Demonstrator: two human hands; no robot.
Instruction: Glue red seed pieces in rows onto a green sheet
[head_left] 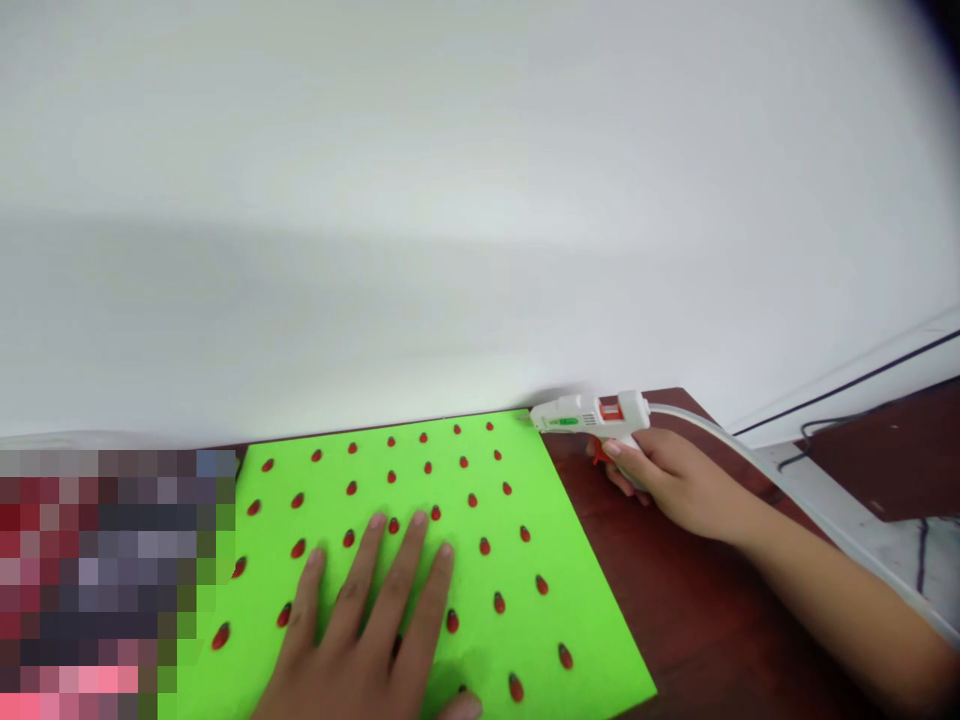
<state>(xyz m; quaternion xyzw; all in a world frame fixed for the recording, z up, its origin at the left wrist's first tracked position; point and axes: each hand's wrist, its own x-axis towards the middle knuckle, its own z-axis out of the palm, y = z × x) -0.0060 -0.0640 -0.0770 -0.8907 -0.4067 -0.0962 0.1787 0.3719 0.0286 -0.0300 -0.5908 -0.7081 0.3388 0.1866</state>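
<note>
My left hand (371,620) lies flat with fingers spread on a bright green sheet (592,610). Rows of small red ladybugs (499,602) with dark heads dot the sheet, and some are covered by my fingers. My right hand (660,475) is wrapped around the handle of a white hot glue gun (570,413), with a finger by its orange trigger (598,450). The gun's nozzle points left, at the sheet's far right corner. From its back end a long whitish glue stick (720,435) curves off to the right, above my forearm.
The sheet rests on a dark reddish-brown table (660,600) pushed against a white wall (450,250). A black cable (847,385) runs along the wall at right, near another brown surface (892,460). The lower left is pixelated.
</note>
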